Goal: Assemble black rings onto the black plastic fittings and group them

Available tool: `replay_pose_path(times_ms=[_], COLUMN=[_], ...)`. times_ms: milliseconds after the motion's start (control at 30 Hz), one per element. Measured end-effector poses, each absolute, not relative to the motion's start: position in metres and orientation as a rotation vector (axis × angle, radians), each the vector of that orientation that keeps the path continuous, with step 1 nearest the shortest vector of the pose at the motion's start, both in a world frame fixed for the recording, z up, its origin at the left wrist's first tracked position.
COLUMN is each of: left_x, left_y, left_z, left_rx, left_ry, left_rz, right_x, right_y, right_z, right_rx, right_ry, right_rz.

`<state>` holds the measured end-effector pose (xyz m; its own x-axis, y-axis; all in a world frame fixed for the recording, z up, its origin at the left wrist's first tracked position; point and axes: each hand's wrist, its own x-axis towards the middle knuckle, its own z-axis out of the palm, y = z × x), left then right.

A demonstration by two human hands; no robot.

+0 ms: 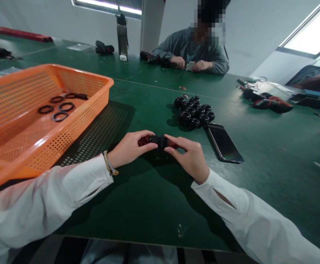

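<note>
A small black ribbed cylindrical part (159,141) is pinched between both hands above the green table (138,205). My left hand (129,147) grips its left end with thumb and fingers. On the other end, my right hand (189,154) closes its thumb and forefinger. Fingertips cover both ends, so I cannot tell whether it is one piece or two joined. Beyond my right hand sits a cluster of similar black ring-shaped parts (195,112). To the left, an orange perforated basket (80,126) holds several thin black rings (66,106).
A phone (224,143) lies right of the black cluster. Across the table a person in a grey sleeve (217,60) works with a small pale piece. A bottle (122,38) stands at the back, near a dark tool (104,48). Red and black items (272,102) lie far right.
</note>
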<state>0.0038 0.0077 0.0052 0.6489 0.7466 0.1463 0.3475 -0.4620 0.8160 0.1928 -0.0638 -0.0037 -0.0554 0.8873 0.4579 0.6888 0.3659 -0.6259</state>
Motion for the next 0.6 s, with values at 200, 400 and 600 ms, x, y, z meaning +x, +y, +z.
replay_pose_path(times_ms=[200, 400, 600], left_x=[0.0050, 0.0044, 0.0046], left_y=[0.0075, 0.0079, 0.0076], left_z=[0.0060, 0.0059, 0.0062], left_rx=[2.046, 2.063, 2.059], left_ry=[0.842, 0.847, 0.840], left_rz=[0.656, 0.646, 0.645], right_x=[0.1918, 0.1911, 0.1892], right_y=[-0.0643, -0.0646, -0.0644], right_z=[-0.0014, -0.0042, -0.0058], right_rx=[-1.419, -1.387, -1.374], right_ry=[-1.808, -1.825, -1.726], right_rz=[0.337, 0.314, 0.401])
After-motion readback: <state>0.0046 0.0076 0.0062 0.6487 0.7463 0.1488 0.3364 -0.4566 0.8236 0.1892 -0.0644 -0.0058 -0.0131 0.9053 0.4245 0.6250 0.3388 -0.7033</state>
